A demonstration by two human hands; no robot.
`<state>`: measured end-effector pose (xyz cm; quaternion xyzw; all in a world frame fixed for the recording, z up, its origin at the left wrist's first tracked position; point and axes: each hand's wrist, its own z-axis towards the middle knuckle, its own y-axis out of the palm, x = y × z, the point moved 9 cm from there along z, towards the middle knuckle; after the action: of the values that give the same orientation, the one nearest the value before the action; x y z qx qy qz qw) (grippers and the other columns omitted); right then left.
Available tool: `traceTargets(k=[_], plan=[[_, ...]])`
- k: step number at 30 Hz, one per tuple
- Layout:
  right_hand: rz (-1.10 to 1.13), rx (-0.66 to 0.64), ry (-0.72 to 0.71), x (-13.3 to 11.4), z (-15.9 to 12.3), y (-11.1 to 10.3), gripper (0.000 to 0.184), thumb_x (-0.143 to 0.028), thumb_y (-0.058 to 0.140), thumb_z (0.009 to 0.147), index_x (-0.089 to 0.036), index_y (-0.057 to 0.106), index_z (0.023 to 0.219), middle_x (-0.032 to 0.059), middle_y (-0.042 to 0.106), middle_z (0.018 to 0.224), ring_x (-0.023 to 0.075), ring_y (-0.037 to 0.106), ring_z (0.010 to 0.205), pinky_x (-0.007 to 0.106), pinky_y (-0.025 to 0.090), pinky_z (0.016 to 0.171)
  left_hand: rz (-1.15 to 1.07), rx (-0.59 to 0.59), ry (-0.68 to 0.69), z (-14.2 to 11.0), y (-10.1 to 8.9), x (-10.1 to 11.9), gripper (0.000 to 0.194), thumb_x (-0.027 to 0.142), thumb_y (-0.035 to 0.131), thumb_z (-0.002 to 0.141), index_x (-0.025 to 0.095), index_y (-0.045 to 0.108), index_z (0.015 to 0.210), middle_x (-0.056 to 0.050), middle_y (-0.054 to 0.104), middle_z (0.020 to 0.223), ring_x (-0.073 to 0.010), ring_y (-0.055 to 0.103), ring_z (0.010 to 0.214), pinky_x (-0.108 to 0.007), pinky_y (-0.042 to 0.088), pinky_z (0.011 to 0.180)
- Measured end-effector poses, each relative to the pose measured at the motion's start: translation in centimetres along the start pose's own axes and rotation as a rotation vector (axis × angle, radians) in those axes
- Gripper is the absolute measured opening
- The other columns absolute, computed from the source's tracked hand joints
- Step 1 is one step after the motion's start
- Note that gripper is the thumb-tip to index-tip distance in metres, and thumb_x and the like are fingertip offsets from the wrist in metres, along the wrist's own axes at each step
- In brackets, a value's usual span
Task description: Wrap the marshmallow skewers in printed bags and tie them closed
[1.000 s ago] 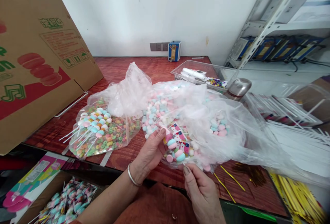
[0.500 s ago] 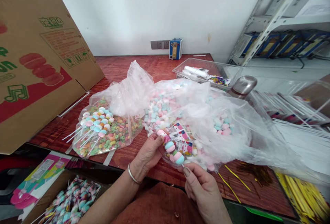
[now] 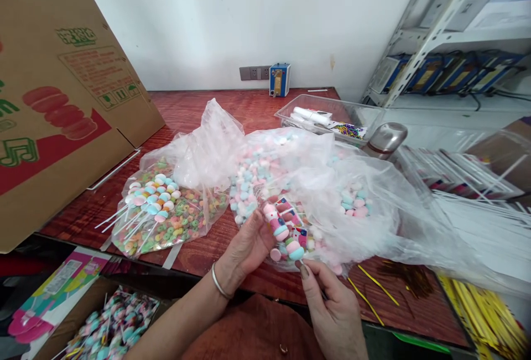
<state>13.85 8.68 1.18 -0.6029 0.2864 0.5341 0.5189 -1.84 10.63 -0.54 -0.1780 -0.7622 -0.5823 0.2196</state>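
My right hand [image 3: 332, 299] pinches the stick end of a marshmallow skewer [image 3: 295, 250] with pink, white and blue pieces. The skewer's upper part sits within a small clear printed bag [image 3: 272, 213], at least partly. My left hand [image 3: 253, 244], with a bangle at the wrist, holds that bag's side between thumb and fingers; some fingers are hidden behind it. Just beyond lie more printed bags [image 3: 299, 235] on loose marshmallows [image 3: 246, 188] in a large clear plastic bag [image 3: 315, 166].
Finished-looking skewers [image 3: 153, 197] rest on a bag of ring-shaped candies [image 3: 193, 213]. A carton [image 3: 124, 122] stands left; a box of wrapped skewers [image 3: 112, 321] sits below. Gold twist ties [image 3: 365, 299], a clear tray [image 3: 348, 111] and a metal flask [image 3: 388, 137] are at right.
The printed bag now covers more of the skewer's upper marshmallows. My left hand has shifted slightly, its fingers more opened out along the bag; my right hand keeps its pinch on the stick.
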Motion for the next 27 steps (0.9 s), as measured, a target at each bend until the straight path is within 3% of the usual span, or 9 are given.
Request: traceTargets(k=[2, 4, 7, 9, 11, 14, 18, 23, 27], plan=[[-0.009, -0.002, -0.010, 0.1, -0.1, 0.1, 0.024, -0.035, 0.054, 0.095, -0.019, 0.071, 0.092, 0.0023, 0.071, 0.077, 0.0193, 0.068, 0.074, 0.023, 0.050, 0.063, -0.109, 0.035, 0.013, 0.5, 0.1, 0.6, 0.055, 0.040, 0.084, 0.069, 0.019, 0.063, 0.115, -0.004, 0.068, 0.098, -0.0156, 0.066, 0.087, -0.029, 0.055, 0.080], [-0.057, 0.035, -0.070, 0.0, -0.2, 0.1, 0.023, -0.033, 0.052, 0.096, -0.019, 0.071, 0.094, 0.0027, 0.073, 0.081, 0.0184, 0.069, 0.073, 0.022, 0.050, 0.064, -0.177, 0.074, 0.018, 0.9, 0.6, 0.7, 0.041, 0.031, 0.080, 0.077, 0.018, 0.063, 0.112, 0.001, 0.064, 0.082, -0.0102, 0.063, 0.073, -0.025, 0.055, 0.073], [-0.296, 0.195, -0.328, -1.9, -0.7, -0.2, 0.020, -0.026, 0.052, 0.097, -0.017, 0.070, 0.099, 0.0052, 0.076, 0.082, 0.0171, 0.070, 0.067, 0.023, 0.050, 0.063, -0.231, 0.143, 0.049, 0.9, 1.5, -0.2, 0.022, 0.030, 0.073, 0.083, 0.016, 0.063, 0.097, 0.005, 0.053, 0.067, -0.0068, 0.054, 0.057, -0.021, 0.051, 0.061], [-0.490, 0.305, -0.536, -3.7, -1.3, 0.1, 0.019, -0.022, 0.053, 0.097, -0.013, 0.070, 0.101, 0.0073, 0.076, 0.077, 0.0162, 0.067, 0.058, 0.025, 0.048, 0.060, -0.229, 0.174, 0.061, 0.6, 2.1, -1.3, 0.024, 0.035, 0.073, 0.083, 0.015, 0.062, 0.091, 0.005, 0.052, 0.066, -0.0071, 0.052, 0.057, -0.020, 0.050, 0.059], [-0.594, 0.358, -0.636, -4.7, -1.5, 0.4, 0.021, -0.020, 0.051, 0.098, -0.010, 0.069, 0.102, 0.0081, 0.075, 0.072, 0.0157, 0.065, 0.052, 0.026, 0.046, 0.056, -0.228, 0.167, 0.043, 0.4, 2.6, -2.4, 0.028, 0.038, 0.074, 0.082, 0.015, 0.060, 0.091, 0.004, 0.051, 0.067, -0.0076, 0.053, 0.058, -0.020, 0.050, 0.059], [-0.550, 0.284, -0.541, -4.2, -0.6, 0.3, 0.027, -0.025, 0.044, 0.102, -0.010, 0.066, 0.104, 0.0085, 0.076, 0.079, 0.0164, 0.069, 0.059, 0.025, 0.049, 0.057, -0.237, 0.174, 0.003, 0.3, 2.4, -3.0, 0.031, 0.041, 0.074, 0.081, 0.016, 0.060, 0.093, 0.003, 0.053, 0.069, -0.0087, 0.054, 0.060, -0.021, 0.050, 0.060], [-0.430, 0.126, -0.391, -2.6, -0.2, 0.5, 0.029, -0.029, 0.040, 0.103, -0.015, 0.065, 0.103, 0.0054, 0.076, 0.082, 0.0156, 0.072, 0.065, 0.022, 0.050, 0.057, -0.203, 0.188, 0.050, 0.6, 1.5, -1.9, 0.033, 0.042, 0.074, 0.081, 0.015, 0.060, 0.094, 0.002, 0.054, 0.071, -0.0097, 0.056, 0.064, -0.021, 0.049, 0.061], [-0.406, 0.158, -0.366, -2.2, 0.0, 0.8, 0.028, -0.028, 0.039, 0.102, -0.017, 0.064, 0.093, 0.0029, 0.070, 0.068, 0.0162, 0.066, 0.054, 0.024, 0.042, 0.050, -0.119, 0.152, 0.054, 0.0, 2.1, -3.1, 0.027, 0.040, 0.069, 0.085, 0.016, 0.061, 0.095, 0.003, 0.054, 0.067, -0.0104, 0.057, 0.063, -0.024, 0.051, 0.067], [-0.092, 0.078, -0.142, -0.5, 1.1, 0.8, 0.026, -0.036, 0.047, 0.098, -0.018, 0.064, 0.089, 0.0034, 0.069, 0.074, 0.0157, 0.063, 0.060, 0.023, 0.044, 0.055, -0.159, 0.140, -0.030, 0.0, 2.3, -3.9, 0.036, 0.046, 0.068, 0.085, 0.014, 0.063, 0.099, -0.003, 0.062, 0.078, -0.0156, 0.063, 0.074, -0.029, 0.053, 0.072]])
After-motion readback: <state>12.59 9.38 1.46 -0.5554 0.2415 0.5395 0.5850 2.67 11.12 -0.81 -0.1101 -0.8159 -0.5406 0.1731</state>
